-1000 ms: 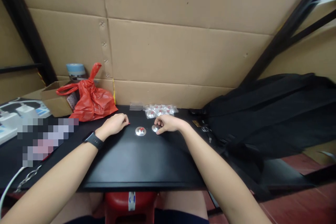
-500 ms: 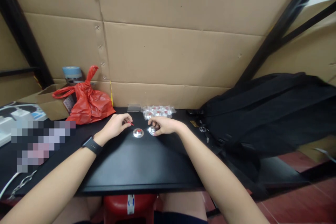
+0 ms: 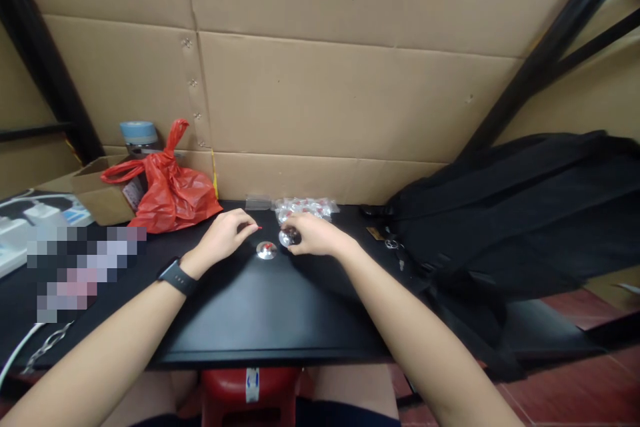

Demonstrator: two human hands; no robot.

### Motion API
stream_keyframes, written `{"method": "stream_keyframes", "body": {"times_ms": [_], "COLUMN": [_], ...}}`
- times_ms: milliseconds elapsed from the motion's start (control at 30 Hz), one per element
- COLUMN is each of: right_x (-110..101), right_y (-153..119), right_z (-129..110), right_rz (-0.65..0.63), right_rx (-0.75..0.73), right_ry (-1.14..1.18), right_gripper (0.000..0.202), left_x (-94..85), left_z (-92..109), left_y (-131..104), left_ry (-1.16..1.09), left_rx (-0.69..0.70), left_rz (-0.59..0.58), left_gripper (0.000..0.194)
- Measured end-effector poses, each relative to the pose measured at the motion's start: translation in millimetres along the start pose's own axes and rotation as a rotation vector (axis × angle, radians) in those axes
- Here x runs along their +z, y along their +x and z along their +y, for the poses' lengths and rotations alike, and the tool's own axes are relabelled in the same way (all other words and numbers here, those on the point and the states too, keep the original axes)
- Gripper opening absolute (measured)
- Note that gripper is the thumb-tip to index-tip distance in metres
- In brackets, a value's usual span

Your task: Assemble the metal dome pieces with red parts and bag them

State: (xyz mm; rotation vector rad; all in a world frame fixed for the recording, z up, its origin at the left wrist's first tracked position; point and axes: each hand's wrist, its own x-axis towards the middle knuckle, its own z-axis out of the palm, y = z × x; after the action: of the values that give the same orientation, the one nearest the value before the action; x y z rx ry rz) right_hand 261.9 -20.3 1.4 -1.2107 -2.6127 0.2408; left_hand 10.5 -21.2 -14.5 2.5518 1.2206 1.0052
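Note:
My left hand (image 3: 231,235) pinches the end of a thin red cord (image 3: 259,228) above the black table. Between my hands a round silver metal disc (image 3: 267,251) with a red bit at its centre lies flat on the tabletop. My right hand (image 3: 311,235) grips a second silver disc (image 3: 286,237) by its edge, fingers curled over it; this disc looks tilted, and part of it is hidden by the fingers. Just behind my right hand lie several discs in clear plastic packets (image 3: 315,205).
A red plastic bag (image 3: 175,197) and a cardboard box (image 3: 103,197) stand at the back left. White power strips (image 3: 17,237) lie at far left. On the right are a black backpack (image 3: 525,213) and keys (image 3: 393,245). A cardboard wall (image 3: 320,100) rises behind.
My right hand has lifted and tilted its disc, and shifted slightly towards the packets. My left hand has moved slightly up and right with the red cord. The view has shifted a little.

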Motion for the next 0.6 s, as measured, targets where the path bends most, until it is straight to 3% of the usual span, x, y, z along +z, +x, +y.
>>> {"method": "stream_keyframes", "body": {"times_ms": [133,267,600], "right_x": [3,10,14], "right_y": [3,6,5], "right_z": [-11,-25,-37], "right_rz": [0.268,0.387,0.546], "right_rx": [-0.104,-0.141,-0.263], "right_ry": [0.330,0.496,0.394], "right_gripper": [0.041,0.044,0.042], "left_x": [0.4,0.8,-0.2], "left_z": [7,13,23], "left_y": [0,1,0], "left_ry": [-0.084,-0.180,-0.294], "left_rx": [-0.031,-0.076,-0.083], "left_rz": [0.033,0.052,0.119], "left_gripper": [0.027,0.023,0.019]}}
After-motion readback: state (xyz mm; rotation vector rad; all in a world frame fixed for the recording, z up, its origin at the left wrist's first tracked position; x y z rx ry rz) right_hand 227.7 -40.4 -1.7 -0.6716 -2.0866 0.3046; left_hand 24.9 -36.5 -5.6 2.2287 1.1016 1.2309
